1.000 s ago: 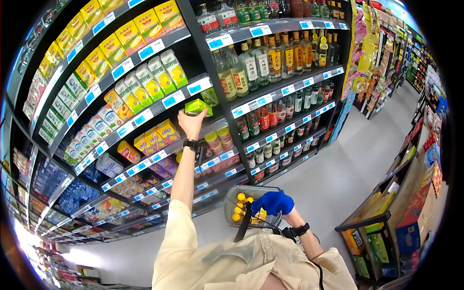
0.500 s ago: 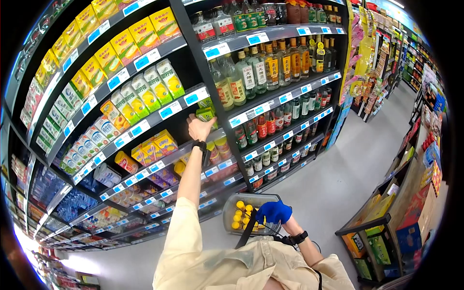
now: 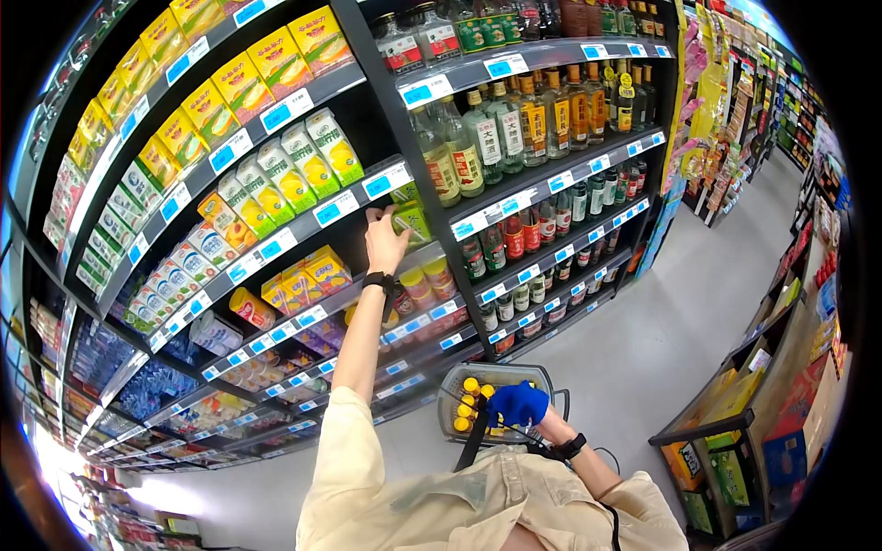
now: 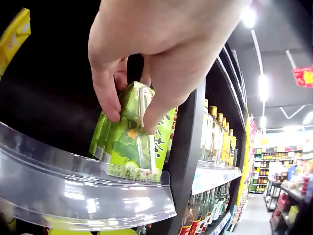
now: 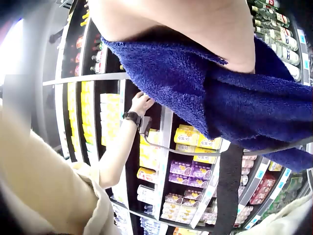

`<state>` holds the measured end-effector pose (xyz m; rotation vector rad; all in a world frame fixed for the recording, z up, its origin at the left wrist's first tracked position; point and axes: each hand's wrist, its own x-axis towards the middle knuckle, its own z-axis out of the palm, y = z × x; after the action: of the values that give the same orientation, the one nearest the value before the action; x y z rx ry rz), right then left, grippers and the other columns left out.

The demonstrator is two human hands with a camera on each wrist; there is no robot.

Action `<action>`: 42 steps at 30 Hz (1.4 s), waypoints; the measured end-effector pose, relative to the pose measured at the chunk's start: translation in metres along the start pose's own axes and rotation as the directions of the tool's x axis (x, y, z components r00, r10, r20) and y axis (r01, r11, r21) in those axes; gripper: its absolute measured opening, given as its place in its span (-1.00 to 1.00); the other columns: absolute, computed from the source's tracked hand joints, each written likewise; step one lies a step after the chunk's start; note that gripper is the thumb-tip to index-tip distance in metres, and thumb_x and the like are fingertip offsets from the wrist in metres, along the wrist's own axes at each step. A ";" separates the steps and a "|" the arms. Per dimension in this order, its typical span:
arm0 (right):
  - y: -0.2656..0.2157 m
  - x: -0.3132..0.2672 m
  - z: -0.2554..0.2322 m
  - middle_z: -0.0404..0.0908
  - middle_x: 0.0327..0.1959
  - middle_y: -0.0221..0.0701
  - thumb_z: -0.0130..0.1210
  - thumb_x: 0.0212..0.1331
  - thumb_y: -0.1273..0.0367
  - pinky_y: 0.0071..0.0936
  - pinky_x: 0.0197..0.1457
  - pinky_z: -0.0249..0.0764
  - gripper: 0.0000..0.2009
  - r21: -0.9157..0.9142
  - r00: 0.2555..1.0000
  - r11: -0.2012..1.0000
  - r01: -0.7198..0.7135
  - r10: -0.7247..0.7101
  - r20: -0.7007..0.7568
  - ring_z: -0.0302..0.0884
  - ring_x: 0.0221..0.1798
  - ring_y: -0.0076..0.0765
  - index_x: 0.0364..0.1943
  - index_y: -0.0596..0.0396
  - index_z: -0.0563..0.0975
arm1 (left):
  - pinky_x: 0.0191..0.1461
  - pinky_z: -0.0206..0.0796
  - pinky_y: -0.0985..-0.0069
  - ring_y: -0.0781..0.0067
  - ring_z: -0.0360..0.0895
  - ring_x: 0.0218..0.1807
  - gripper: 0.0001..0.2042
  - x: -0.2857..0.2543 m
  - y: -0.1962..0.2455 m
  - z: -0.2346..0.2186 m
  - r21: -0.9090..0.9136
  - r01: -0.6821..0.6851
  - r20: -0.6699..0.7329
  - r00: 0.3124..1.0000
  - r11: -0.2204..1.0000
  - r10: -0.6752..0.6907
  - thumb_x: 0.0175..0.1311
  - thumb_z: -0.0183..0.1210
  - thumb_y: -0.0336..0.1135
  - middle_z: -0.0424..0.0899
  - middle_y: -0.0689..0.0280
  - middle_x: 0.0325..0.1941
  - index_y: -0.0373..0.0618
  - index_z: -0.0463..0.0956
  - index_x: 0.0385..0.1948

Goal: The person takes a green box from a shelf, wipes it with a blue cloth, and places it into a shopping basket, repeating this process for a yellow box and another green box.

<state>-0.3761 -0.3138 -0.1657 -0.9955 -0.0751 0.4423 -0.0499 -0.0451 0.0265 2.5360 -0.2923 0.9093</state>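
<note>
My left hand reaches into a shelf bay and pinches a green drink carton from above, thumb on one side and fingers on the other. In the left wrist view the carton stands just behind the clear shelf lip, a straw on its side. Low in front of my body, my right hand holds a blue towel, which hides its fingers. Beneath the towel is a grey basket with several yellow-capped items inside.
Juice cartons and yellow boxes line the shelves on the left. Glass bottles fill the rack to the right, past a dark upright. A display stand with boxes borders the aisle floor.
The green carton, held tilted out at the shelf front, has moved right and into the bay, where my left hand still holds it. My right hand stays low with the towel by the basket.
</note>
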 end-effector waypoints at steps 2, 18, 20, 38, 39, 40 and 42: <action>0.007 0.009 -0.003 0.70 -0.12 -0.43 -0.06 0.48 0.28 -0.63 -0.08 0.50 -0.71 -0.149 0.990 0.983 0.103 -0.086 0.112 0.61 -0.16 -0.55 -0.01 0.16 0.62 | -0.07 0.53 0.23 0.08 0.63 -0.22 -0.43 0.003 -0.003 0.002 -0.028 0.019 0.007 1.000 0.999 -0.019 -0.07 0.52 -0.29 0.48 0.07 0.01 -0.04 0.59 0.09; 0.011 0.008 -0.004 0.65 -0.04 -0.32 0.03 0.40 0.45 -0.50 0.09 0.57 -0.84 0.072 0.986 0.996 -0.059 0.069 -0.152 0.62 -0.02 -0.43 -0.16 0.24 0.61 | 0.10 0.49 0.06 -0.20 0.58 0.06 -0.46 0.034 -0.002 0.039 -0.053 0.113 0.008 0.994 0.992 -0.113 0.08 0.44 -0.36 0.44 -0.05 0.19 -0.03 0.54 0.18; 0.011 0.008 -0.011 0.66 -0.09 -0.43 0.04 0.41 0.35 -0.66 -0.13 0.42 -0.83 -0.050 0.997 0.996 0.067 -0.069 -0.035 0.53 -0.21 -0.62 -0.13 0.11 0.62 | 0.10 0.50 0.07 -0.19 0.59 0.05 -0.47 0.037 -0.001 0.039 -0.029 0.125 0.015 0.992 0.992 -0.125 0.11 0.42 -0.34 0.45 -0.06 0.20 -0.02 0.54 0.19; -0.016 -0.011 -0.019 0.58 -0.31 -0.56 0.10 0.34 0.39 -0.65 -0.24 0.36 -0.90 -0.008 0.988 0.996 0.093 -0.093 -0.121 0.47 -0.30 -0.70 -0.23 0.11 0.57 | 0.09 0.53 0.06 -0.09 0.38 0.26 -0.38 0.032 -0.018 0.056 0.156 0.068 -0.042 0.997 0.985 -0.062 0.04 0.40 -0.23 0.40 0.12 0.23 0.23 0.50 0.25; -0.015 -0.012 -0.024 0.58 -0.32 -0.57 0.09 0.35 0.40 -0.64 -0.23 0.37 -0.91 -0.015 0.989 0.996 0.089 -0.090 -0.115 0.47 -0.29 -0.70 -0.23 0.10 0.57 | 0.11 0.51 0.05 -0.11 0.36 0.26 -0.36 0.027 -0.016 0.056 0.158 0.048 -0.043 0.998 0.986 -0.042 0.03 0.38 -0.25 0.38 0.11 0.22 0.21 0.48 0.27; -0.014 -0.012 -0.029 0.57 -0.33 -0.57 0.06 0.37 0.42 -0.65 -0.23 0.37 -0.92 0.007 0.985 0.998 0.070 -0.068 -0.158 0.47 -0.29 -0.71 -0.23 0.10 0.57 | 0.13 0.49 0.05 -0.12 0.35 0.25 -0.35 0.024 -0.017 0.059 0.160 0.035 -0.089 0.996 0.987 -0.020 0.02 0.37 -0.27 0.38 0.09 0.22 0.19 0.46 0.28; -0.010 -0.020 -0.049 0.57 -0.30 -0.59 0.05 0.40 0.43 -0.65 -0.24 0.37 -0.91 0.037 0.979 0.992 0.117 -0.109 -0.172 0.47 -0.28 -0.69 -0.19 0.08 0.58 | 0.18 0.44 0.03 -0.16 0.33 0.25 -0.34 0.012 -0.010 0.055 0.129 0.032 -0.108 0.994 0.991 -0.018 0.02 0.34 -0.31 0.37 0.03 0.21 0.07 0.40 0.29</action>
<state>-0.3785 -0.3651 -0.1815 -0.9742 0.0314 0.2529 -0.0064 -0.0625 -0.0071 2.5912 -0.1728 1.0833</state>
